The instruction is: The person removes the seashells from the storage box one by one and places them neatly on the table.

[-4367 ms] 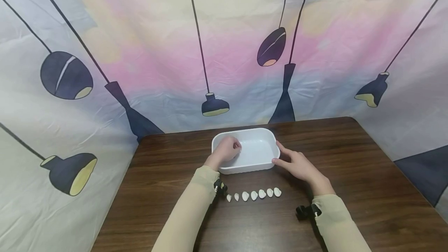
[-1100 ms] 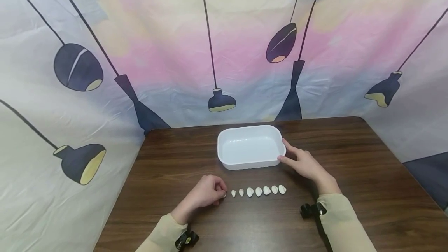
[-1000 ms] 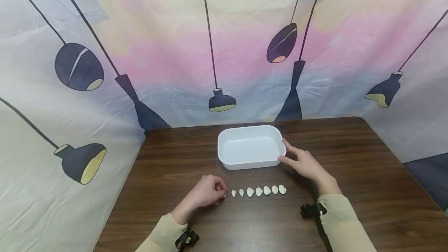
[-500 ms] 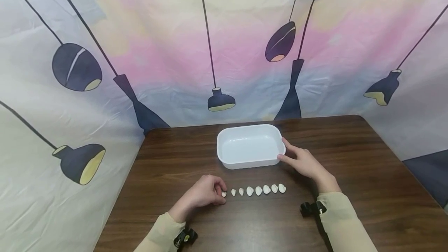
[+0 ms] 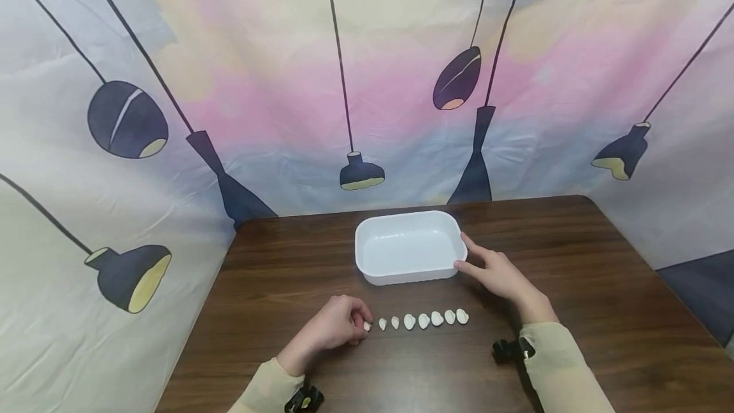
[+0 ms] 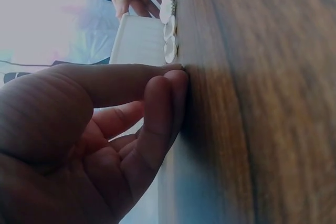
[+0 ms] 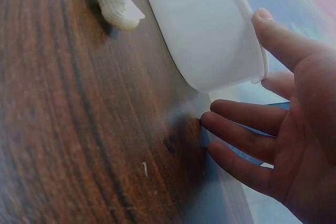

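Small white seashells (image 5: 424, 321) lie in a row on the brown table, larger toward the right. At the row's left end, my left hand (image 5: 337, 323) pinches one small seashell (image 5: 367, 326) between thumb and fingers, close over the tabletop. In the left wrist view the left hand's thumb and fingertips meet at the table and mostly hide that shell. Behind the row stands a white rectangular dish (image 5: 408, 278), with no shells visible in it. My right hand (image 5: 497, 273) touches the dish's right end with thumb and index finger, its other fingers (image 7: 239, 132) extended and spread.
The wood-grain table (image 5: 550, 241) runs back to a hanging cloth (image 5: 275, 107) printed with dark lamps. A black wrist camera (image 5: 510, 350) is strapped at the right sleeve, another (image 5: 304, 399) at the left.
The left hand was inside the dish earlier, then came down to the row's left end with a seashell. Since then its fingers have shifted slightly around it. The right hand stays at the dish.
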`<state>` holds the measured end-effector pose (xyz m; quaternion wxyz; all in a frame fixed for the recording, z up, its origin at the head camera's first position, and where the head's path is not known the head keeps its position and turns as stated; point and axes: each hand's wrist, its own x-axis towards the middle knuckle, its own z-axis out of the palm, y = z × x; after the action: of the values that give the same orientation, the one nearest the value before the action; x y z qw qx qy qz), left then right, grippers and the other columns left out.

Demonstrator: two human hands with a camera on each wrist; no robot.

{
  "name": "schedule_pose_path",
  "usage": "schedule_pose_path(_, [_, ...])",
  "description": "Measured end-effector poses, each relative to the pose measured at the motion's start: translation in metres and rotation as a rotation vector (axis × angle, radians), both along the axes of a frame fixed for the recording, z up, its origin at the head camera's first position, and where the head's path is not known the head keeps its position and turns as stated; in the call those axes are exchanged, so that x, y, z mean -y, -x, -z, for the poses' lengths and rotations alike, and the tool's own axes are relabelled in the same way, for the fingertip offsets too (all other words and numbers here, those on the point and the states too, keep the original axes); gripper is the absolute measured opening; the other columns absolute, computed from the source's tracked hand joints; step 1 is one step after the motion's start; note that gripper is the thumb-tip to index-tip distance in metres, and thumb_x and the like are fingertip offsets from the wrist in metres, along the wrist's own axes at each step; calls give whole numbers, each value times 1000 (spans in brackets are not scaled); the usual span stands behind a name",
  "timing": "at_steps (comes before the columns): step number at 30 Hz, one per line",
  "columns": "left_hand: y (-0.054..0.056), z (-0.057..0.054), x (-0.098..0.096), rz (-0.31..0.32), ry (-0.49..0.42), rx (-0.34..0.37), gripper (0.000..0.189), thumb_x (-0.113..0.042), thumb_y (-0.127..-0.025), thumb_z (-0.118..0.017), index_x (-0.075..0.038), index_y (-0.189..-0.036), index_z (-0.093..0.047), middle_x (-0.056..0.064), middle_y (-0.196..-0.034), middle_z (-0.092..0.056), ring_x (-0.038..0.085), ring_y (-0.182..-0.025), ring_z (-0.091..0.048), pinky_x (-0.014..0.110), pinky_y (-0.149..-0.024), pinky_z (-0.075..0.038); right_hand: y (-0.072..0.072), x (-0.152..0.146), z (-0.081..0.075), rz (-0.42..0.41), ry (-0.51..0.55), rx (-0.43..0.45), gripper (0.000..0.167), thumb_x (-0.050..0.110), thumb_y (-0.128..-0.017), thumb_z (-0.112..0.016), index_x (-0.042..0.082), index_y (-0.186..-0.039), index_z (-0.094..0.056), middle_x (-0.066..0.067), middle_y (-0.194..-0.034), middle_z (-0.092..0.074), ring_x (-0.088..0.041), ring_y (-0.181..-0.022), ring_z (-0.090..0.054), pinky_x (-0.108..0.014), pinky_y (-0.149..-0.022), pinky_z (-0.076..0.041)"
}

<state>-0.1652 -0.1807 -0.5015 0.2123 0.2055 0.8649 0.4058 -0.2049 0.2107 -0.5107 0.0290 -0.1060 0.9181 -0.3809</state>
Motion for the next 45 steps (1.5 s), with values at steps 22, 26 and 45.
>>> schedule_pose_path(22, [-10, 4, 1, -62, -6, 18, 19, 10, -80, -84, -1, -89, -71, 1, -67, -63, 12, -53, -63, 26, -50, -54, -7, 4, 5, 7, -4, 24, 86, 59, -103, -64, 15, -169, -30, -24, -163, -43, -48, -146, -47, -68, -113, -39])
schedule_pose_path(26, [-12, 6, 2, -63, -1, 22, 20, 11, -80, -83, -2, -89, -71, 1, -68, -62, 12, -54, -63, 26, -50, -54, -8, 5, 7, 5, -1, 28, 87, 59, -103, -64, 15, -169, -31, -24, -162, -43, -48, -146, -47, -68, -114, -38])
schedule_pose_path(45, [2, 3, -2, -16, 26, -31, 22, 8, -80, -85, -6, -89, -71, -2, -66, -62, 13, -54, -63, 28, -50, -51, 0, 1, 0, 1, -11, -1, 85, 58, -103, -64, 18, -170, -30, -23, -163, -42, -47, -146, -47, -68, -114, -38])
